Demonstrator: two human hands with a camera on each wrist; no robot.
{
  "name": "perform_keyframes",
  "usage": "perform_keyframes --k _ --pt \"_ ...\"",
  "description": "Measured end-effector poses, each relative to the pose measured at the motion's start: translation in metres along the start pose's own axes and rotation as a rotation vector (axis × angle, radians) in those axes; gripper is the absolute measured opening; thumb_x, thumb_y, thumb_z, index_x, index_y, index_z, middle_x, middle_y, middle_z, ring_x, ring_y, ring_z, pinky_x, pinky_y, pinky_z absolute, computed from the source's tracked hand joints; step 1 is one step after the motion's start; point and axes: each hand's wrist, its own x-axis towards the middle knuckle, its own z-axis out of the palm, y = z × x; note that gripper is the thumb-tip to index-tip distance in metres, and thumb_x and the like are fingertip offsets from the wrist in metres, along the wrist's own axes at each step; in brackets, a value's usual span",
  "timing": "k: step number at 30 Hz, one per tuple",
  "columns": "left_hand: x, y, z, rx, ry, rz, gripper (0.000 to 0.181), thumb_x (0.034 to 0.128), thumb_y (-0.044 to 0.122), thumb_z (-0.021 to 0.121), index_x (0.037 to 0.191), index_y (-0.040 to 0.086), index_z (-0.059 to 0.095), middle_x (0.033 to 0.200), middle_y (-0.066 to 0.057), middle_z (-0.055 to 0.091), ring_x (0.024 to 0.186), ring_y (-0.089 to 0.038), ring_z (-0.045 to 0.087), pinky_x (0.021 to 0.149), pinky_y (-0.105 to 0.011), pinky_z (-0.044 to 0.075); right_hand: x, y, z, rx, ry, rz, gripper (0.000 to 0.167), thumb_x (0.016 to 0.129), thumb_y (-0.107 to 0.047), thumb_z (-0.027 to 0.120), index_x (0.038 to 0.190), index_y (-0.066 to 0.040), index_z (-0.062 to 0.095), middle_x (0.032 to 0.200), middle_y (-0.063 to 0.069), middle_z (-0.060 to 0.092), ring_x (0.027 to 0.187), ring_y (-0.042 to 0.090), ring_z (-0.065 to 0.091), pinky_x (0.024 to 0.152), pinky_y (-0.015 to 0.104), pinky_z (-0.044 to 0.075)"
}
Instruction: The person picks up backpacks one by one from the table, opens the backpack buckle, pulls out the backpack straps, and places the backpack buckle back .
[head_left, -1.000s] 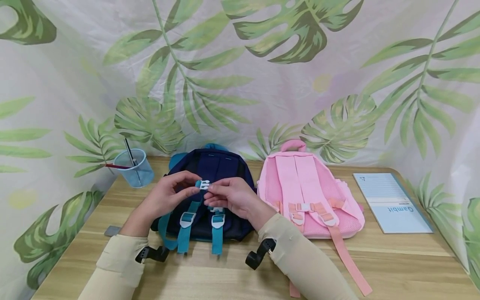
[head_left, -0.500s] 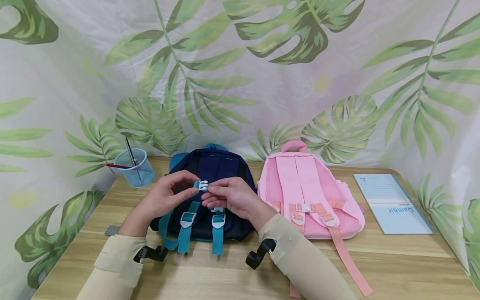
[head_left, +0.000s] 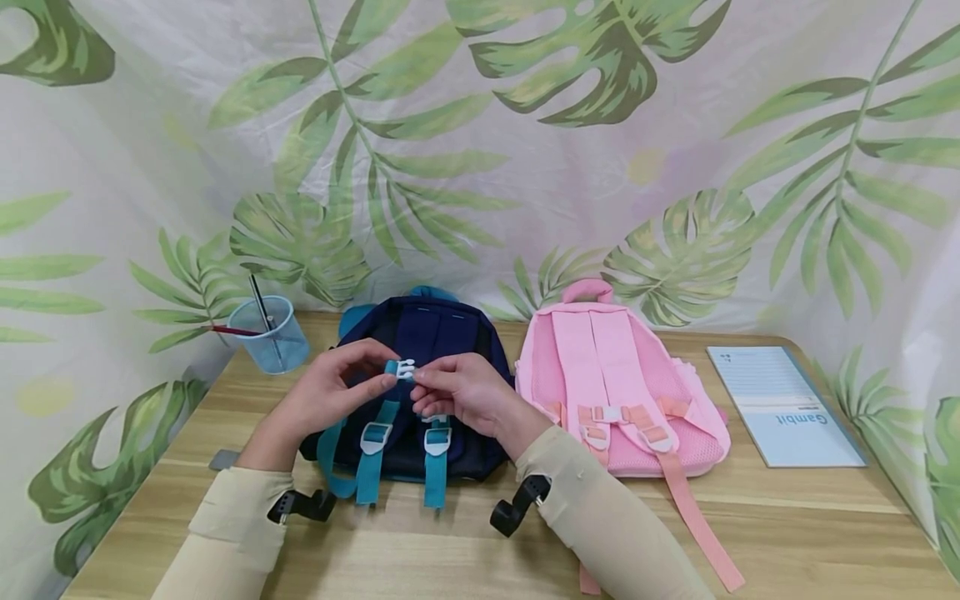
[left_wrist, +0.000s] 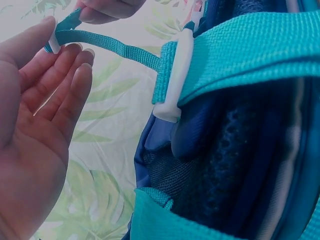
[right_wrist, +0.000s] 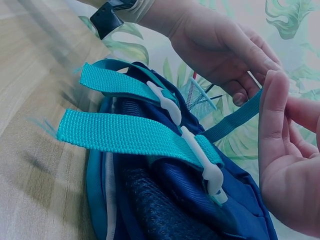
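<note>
Both hands meet over a dark blue backpack [head_left: 480, 333] that lies with its straps up. Between them is a small white side-release buckle [head_left: 405, 369] on teal webbing [left_wrist: 107, 44]. My left hand [head_left: 337, 383] pinches the buckle's left end between thumb and fingertips, where the webbing threads in. From the other side my right hand [head_left: 468, 392] pinches the buckle's right end, thumb against fingers. Fingertips partly hide the buckle, and I cannot tell whether its two halves are joined. White strap adjusters [left_wrist: 175, 75] with hanging teal tails [right_wrist: 115, 131] sit lower on the backpack.
A pink backpack [head_left: 573, 375] lies to the right, its long strap trailing to the table front. Farther right is a notepad [head_left: 810, 433]. A blue mesh cup [head_left: 273, 354] with pens stands back left. A small grey piece [head_left: 224, 460] lies by the left wrist.
Both hands keep their hold, with the buckle shifting very slightly to the left. The right hand's lower fingers have moved a little; otherwise nothing differs.
</note>
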Motion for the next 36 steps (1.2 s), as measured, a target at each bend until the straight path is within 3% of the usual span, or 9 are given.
perform_keyframes --k 6,13,23,27,29,33,36 --pt "0.001 -0.002 0.0 0.009 -0.014 0.011 0.024 0.1009 0.0 0.073 0.121 0.013 0.074 0.11 -0.002 0.074 0.09 -0.01 0.069 0.077 -0.026 0.06 0.0 0.0 0.001 -0.022 -0.013 -0.007 0.03 0.11 -0.005 0.058 0.131 0.017 0.061 0.08 0.001 0.074 0.067 0.008 0.073 0.067 0.02 0.061" --pt "0.003 -0.003 0.003 0.0 -0.031 0.041 0.025 0.1002 0.0 0.074 0.12 0.015 0.075 0.111 -0.001 0.074 0.09 -0.013 0.068 0.077 -0.028 0.06 0.0 0.0 0.003 -0.036 -0.035 -0.018 0.02 0.111 -0.003 0.055 0.122 0.011 0.065 0.081 0.003 0.074 0.069 0.009 0.072 0.067 0.019 0.06" --pt "0.005 -0.001 0.004 -0.014 -0.033 0.043 0.025 0.0996 -0.001 0.074 0.119 0.013 0.075 0.11 -0.002 0.074 0.089 -0.013 0.069 0.078 -0.026 0.06 -0.004 -0.004 0.002 -0.093 -0.045 -0.051 0.027 0.112 -0.005 0.054 0.129 0.014 0.063 0.083 0.002 0.075 0.071 0.01 0.074 0.068 0.021 0.06" --pt "0.005 0.001 0.003 0.002 -0.028 0.027 0.023 0.0999 0.0 0.074 0.12 0.013 0.075 0.11 -0.002 0.074 0.089 -0.011 0.068 0.078 -0.028 0.06 -0.008 -0.003 0.0 -0.097 -0.028 -0.113 0.028 0.111 -0.006 0.055 0.133 0.01 0.062 0.092 0.004 0.076 0.077 0.011 0.075 0.073 0.024 0.062" --pt "0.005 0.002 0.002 0.008 -0.028 0.018 0.023 0.0999 0.0 0.074 0.119 0.012 0.076 0.11 -0.002 0.074 0.089 -0.01 0.068 0.078 -0.028 0.06 -0.011 -0.003 -0.001 -0.119 -0.02 -0.162 0.029 0.111 -0.005 0.056 0.136 0.008 0.061 0.1 0.014 0.077 0.079 0.011 0.076 0.075 0.026 0.063" --pt "0.006 0.004 0.002 0.014 -0.034 -0.005 0.022 0.0999 0.0 0.074 0.119 0.011 0.076 0.109 -0.002 0.075 0.09 -0.01 0.069 0.077 -0.027 0.061 -0.016 -0.003 0.001 -0.241 -0.008 -0.27 0.036 0.108 -0.004 0.061 0.143 0.007 0.058 0.12 0.033 0.072 0.082 0.009 0.075 0.078 0.026 0.063" --pt "0.007 0.005 0.002 0.017 -0.042 -0.022 0.022 0.1001 0.002 0.075 0.12 0.012 0.076 0.109 -0.002 0.075 0.091 -0.01 0.069 0.078 -0.027 0.061 -0.017 -0.003 0.004 -0.318 0.01 -0.319 0.037 0.106 -0.001 0.065 0.142 0.006 0.06 0.121 0.033 0.071 0.083 0.008 0.073 0.079 0.026 0.063"
